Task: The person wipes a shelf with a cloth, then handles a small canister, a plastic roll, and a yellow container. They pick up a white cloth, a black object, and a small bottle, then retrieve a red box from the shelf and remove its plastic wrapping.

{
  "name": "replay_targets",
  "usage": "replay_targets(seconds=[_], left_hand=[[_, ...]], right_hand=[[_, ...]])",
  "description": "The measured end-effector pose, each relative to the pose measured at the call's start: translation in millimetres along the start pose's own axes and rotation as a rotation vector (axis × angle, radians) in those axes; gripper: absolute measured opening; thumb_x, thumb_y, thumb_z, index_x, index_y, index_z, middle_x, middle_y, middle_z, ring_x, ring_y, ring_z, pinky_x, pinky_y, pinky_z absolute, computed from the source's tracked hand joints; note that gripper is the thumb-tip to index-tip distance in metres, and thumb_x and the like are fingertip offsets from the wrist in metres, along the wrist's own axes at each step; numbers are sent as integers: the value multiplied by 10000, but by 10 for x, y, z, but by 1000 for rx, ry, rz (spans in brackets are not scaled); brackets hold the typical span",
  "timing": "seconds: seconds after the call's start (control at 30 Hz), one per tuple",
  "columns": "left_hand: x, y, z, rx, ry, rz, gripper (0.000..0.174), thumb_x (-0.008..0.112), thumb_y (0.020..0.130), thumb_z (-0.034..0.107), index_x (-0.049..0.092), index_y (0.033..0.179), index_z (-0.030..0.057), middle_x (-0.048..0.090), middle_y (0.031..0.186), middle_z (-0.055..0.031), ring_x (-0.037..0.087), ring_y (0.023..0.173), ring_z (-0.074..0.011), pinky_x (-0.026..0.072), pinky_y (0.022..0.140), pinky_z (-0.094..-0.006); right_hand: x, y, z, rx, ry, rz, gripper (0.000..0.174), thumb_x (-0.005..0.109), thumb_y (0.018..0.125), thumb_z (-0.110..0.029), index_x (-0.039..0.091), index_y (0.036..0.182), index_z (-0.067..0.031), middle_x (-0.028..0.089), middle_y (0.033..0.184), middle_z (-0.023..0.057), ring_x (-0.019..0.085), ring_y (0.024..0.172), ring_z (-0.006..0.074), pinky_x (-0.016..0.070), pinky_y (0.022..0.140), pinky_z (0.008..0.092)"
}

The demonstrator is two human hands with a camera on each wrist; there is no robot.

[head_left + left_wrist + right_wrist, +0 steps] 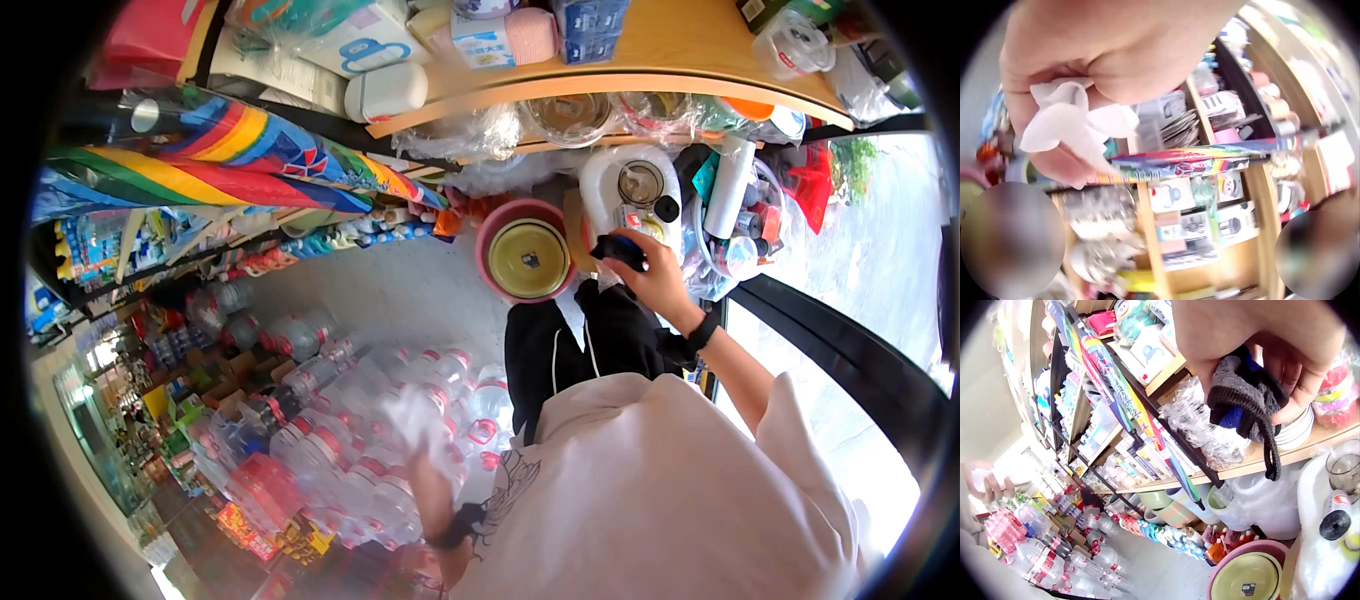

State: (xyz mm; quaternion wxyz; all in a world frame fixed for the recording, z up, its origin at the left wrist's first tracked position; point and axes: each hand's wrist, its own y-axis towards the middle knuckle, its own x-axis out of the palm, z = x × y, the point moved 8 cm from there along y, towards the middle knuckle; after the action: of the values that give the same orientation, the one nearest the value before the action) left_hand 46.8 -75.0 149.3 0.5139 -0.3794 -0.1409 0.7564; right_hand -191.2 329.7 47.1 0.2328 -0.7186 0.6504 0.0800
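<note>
My right hand (660,285) grips a bunched grey and black cloth item (1241,403) with blue inside and a black loop hanging from it; its exact kind I cannot tell. In the head view this item (620,250) is a dark lump beside the white plastic-wrapped goods (655,185). Low on the other side, my left hand (430,490) is blurred and holds a crumpled white tissue (415,420). The left wrist view has the tissue (1063,125) pinched between the thumb and curled fingers. A pink basin (486,265) with a yellow-green basin (530,285) inside stands near the right hand.
Packs of large clear bottles (340,460) crowd the floor on the left. Two folded rainbow umbrellas (250,185) stick out from the shelves. A wooden shelf (680,50) with packaged goods runs along the front. At the right is a dark frame (830,350) by a bright opening.
</note>
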Motion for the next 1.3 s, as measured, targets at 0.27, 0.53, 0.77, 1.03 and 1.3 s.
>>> replay_targets(seconds=[0.27,0.53,0.77,1.03,1.3], left_hand=[[1218,726,1493,-99,-366,-561,479,532,1042,176,469,1453,-61,672,1256,-193,704,1037,-266,576,883,-390],[1645,-757,2825,-87,-445,-1681,750,519,1053,544,464,1482,-69,486,1532,-179,531,1285,-175,426,1049,-333],[2199,-2029,3619,124,-1370,-1863,317,629,970,-29,672,1284,-41,672,1313,-209,642,1261,-240,523,1025,-286],[2386,-2276,3437,-13,-1372,-2023,316,560,1017,122,654,1277,-31,662,1286,-174,643,1210,-243,514,980,-306],[2289,-2233,3346,-99,-1243,-2157,388,491,1064,272,635,1271,-22,651,1258,-139,644,1159,-245,506,934,-325]], right_hand=[[-626,-473,315,120,-25,243,450,826,853,-214,683,1244,-41,759,978,133,726,837,191,548,772,315],[-482,-1109,337,347,73,397,409,821,842,-211,698,1180,-17,777,973,131,755,873,220,562,793,328],[-191,-1294,331,304,76,461,450,833,833,-236,697,1202,-19,759,1029,165,749,949,259,561,836,350],[-85,-1386,507,360,74,451,485,838,822,-249,692,1235,-41,749,1029,179,735,939,298,552,829,353],[-104,-1395,523,345,89,426,480,827,834,-238,683,1237,-21,748,1085,175,729,996,304,544,881,371]])
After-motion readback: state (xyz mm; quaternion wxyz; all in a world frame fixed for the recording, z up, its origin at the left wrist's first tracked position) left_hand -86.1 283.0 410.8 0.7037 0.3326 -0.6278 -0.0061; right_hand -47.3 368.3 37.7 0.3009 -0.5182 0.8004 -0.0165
